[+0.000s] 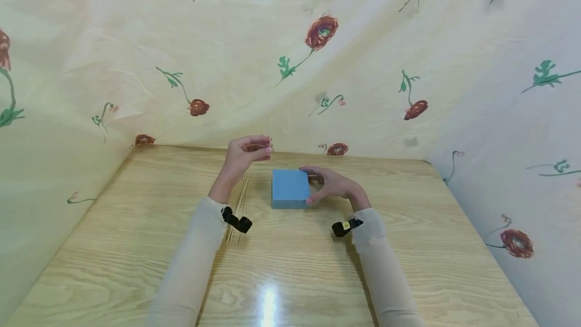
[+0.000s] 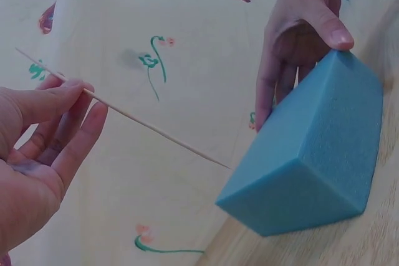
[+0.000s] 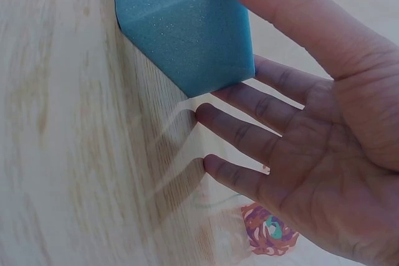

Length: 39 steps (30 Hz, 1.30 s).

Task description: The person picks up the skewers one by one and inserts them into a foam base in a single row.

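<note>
Overall, one pale cloth (image 1: 254, 54) with red flowers and green stems, hung behind and beside the work area. One wooden table (image 1: 290, 271), light-grained, a bright reflection near its front. Two long sleeves (image 1: 386, 271), cream, reaching in from the front. One right hand (image 1: 331, 184), gripping the block's right side, thumb at the near corner and fingers towards the far side. One left hand (image 1: 245, 151), raised beyond the block's left side, pinching a stick between thumb and fingertips. One block (image 1: 290, 185), blue, resting on the table between the forearms. Two black wrist cameras (image 1: 237, 220) (one per wrist). Several loose sticks (image 1: 243, 185), lying beside the left forearm. One held stick (image 2: 156, 130), thin and pointed, its lower tip near the block.
</note>
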Each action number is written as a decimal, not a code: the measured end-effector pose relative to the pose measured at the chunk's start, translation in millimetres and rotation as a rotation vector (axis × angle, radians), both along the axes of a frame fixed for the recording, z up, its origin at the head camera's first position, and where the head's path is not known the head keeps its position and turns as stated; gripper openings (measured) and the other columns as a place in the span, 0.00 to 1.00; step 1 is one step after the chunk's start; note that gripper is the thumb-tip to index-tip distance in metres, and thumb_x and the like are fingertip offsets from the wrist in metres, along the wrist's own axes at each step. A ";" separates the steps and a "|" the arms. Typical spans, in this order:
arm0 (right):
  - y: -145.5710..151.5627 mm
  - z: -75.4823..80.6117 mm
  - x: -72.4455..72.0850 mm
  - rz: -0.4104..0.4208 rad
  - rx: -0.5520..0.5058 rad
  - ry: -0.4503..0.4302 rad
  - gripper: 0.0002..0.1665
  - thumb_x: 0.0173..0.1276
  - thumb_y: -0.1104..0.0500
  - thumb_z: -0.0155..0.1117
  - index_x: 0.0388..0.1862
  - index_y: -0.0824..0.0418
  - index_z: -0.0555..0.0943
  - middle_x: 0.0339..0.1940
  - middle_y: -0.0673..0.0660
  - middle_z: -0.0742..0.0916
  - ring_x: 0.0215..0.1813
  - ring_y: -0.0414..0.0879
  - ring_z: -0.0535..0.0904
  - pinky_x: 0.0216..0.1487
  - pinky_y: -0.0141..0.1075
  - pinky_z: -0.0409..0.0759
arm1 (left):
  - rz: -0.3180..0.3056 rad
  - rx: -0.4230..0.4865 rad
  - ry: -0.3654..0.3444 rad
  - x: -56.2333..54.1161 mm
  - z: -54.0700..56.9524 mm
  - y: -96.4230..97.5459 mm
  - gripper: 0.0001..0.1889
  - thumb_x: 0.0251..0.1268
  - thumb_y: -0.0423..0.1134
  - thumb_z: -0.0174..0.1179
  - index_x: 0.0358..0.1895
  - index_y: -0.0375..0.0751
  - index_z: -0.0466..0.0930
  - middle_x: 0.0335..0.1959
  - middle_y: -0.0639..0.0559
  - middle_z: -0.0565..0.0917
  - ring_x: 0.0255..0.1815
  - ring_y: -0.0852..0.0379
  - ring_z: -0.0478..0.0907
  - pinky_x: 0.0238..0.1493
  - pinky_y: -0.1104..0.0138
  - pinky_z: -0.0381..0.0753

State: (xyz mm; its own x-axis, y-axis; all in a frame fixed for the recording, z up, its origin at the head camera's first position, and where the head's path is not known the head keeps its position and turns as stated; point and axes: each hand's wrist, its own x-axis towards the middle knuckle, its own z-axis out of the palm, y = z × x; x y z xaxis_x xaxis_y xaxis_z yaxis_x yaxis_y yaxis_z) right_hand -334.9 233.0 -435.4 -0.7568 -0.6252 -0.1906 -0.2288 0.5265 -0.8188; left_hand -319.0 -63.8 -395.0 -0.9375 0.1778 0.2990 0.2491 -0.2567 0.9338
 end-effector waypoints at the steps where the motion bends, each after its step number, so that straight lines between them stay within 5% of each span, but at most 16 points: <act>1: 0.0 -0.1 -0.3 -0.002 0.002 0.001 0.62 0.54 0.58 0.84 0.83 0.58 0.58 0.83 0.63 0.60 0.82 0.64 0.56 0.80 0.60 0.56 | 0.004 0.007 0.006 -0.2 0.0 1.8 0.12 0.64 0.25 0.67 0.50 0.33 0.87 0.40 0.49 0.89 0.40 0.56 0.87 0.45 0.63 0.89; 7: 0.2 0.6 -1.1 -0.020 0.014 -0.008 0.62 0.53 0.58 0.84 0.82 0.56 0.58 0.83 0.62 0.60 0.82 0.64 0.56 0.80 0.60 0.56 | 0.036 0.050 0.054 -3.1 -3.0 11.5 0.12 0.63 0.23 0.66 0.49 0.33 0.88 0.37 0.53 0.90 0.37 0.59 0.88 0.43 0.64 0.89; 14: 0.0 2.1 -0.2 -0.021 0.017 -0.009 0.62 0.53 0.57 0.84 0.82 0.55 0.58 0.83 0.63 0.60 0.82 0.65 0.56 0.80 0.61 0.56 | 0.075 0.103 0.120 -3.8 -6.7 19.1 0.15 0.63 0.21 0.65 0.52 0.16 0.80 0.34 0.54 0.90 0.35 0.59 0.88 0.41 0.65 0.89; 20: -0.3 2.0 -2.2 -0.012 0.017 -0.003 0.63 0.53 0.56 0.85 0.83 0.55 0.58 0.83 0.62 0.61 0.82 0.64 0.57 0.80 0.60 0.56 | 0.087 0.086 0.157 -4.6 -10.3 22.8 0.10 0.63 0.22 0.66 0.47 0.28 0.87 0.35 0.53 0.90 0.35 0.58 0.88 0.42 0.64 0.89; 25: -1.0 1.5 -3.3 -0.017 0.021 -0.007 0.64 0.52 0.55 0.85 0.83 0.55 0.58 0.83 0.61 0.61 0.82 0.64 0.57 0.80 0.60 0.56 | 0.104 0.062 0.160 -5.0 -13.1 22.5 0.10 0.63 0.23 0.67 0.47 0.28 0.87 0.41 0.33 0.88 0.37 0.53 0.88 0.43 0.63 0.89; 34: -1.6 1.2 -0.7 -0.015 0.019 -0.010 0.63 0.53 0.56 0.85 0.83 0.57 0.57 0.83 0.62 0.62 0.82 0.64 0.57 0.80 0.61 0.56 | 0.097 0.064 0.144 -8.2 -19.0 22.2 0.10 0.64 0.24 0.67 0.47 0.29 0.87 0.41 0.35 0.89 0.37 0.57 0.88 0.44 0.64 0.89; 39: -2.1 2.4 -0.7 -0.014 0.017 -0.007 0.63 0.53 0.57 0.84 0.83 0.57 0.57 0.83 0.62 0.62 0.81 0.64 0.58 0.80 0.61 0.56 | 0.088 0.062 0.145 -10.0 -19.7 23.7 0.11 0.64 0.25 0.67 0.48 0.26 0.86 0.38 0.48 0.91 0.37 0.56 0.89 0.44 0.65 0.89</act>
